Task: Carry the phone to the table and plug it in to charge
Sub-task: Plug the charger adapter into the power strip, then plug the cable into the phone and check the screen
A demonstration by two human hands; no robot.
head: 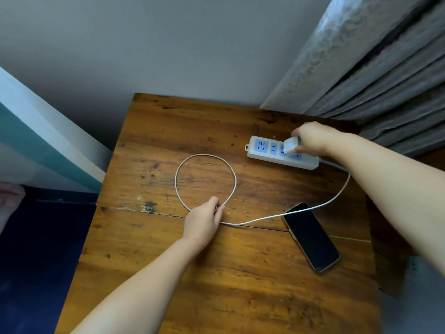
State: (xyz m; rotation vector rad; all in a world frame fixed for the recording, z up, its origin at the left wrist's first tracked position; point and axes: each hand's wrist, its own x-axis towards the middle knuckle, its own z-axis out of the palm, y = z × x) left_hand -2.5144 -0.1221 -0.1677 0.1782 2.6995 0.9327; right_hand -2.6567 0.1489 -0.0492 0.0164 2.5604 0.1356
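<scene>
The phone (311,236) lies screen-up on the wooden bench (240,285), a white cable (187,162) crossing its top corner. The left hand (203,221) pinches that cable's loop; the right hand (313,138) grips a white charger (290,146) at the power strip (262,150).

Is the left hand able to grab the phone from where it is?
Probably yes. The left hand is pinching the white cable, so it would need to let go first. The phone lies flat on the wooden table off to its right, with bare tabletop and only the thin cable between.
</scene>
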